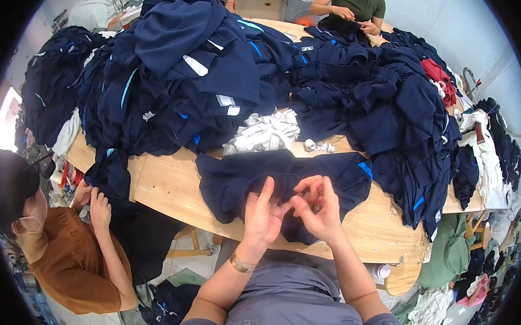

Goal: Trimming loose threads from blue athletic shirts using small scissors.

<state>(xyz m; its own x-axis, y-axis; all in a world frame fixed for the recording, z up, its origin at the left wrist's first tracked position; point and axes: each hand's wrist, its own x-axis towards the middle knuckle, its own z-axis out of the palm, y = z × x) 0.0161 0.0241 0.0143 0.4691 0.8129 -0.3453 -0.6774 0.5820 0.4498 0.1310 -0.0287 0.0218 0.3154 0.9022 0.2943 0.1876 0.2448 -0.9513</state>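
A navy blue garment (232, 178) with gathered elastic and a bright blue strip at its right end lies spread on the wooden table in front of me. Over it I hold both hands close together. My left hand (264, 216) has its palm turned up, thumb raised and fingers stretched toward the right. Beside its fingertips, my right hand (319, 209) is curled with thumb and fingers pinched. Whatever may be between those fingers is too small to make out. Neither hand visibly grips the garment.
Tall heaps of navy garments (170, 91) cover the table's (162, 178) far side. White cloth strips (265, 132) and a small white roll (319, 146) lie before them. A person in brown (73, 263) handles dark cloth at left; another in green (355, 10) works at the back.
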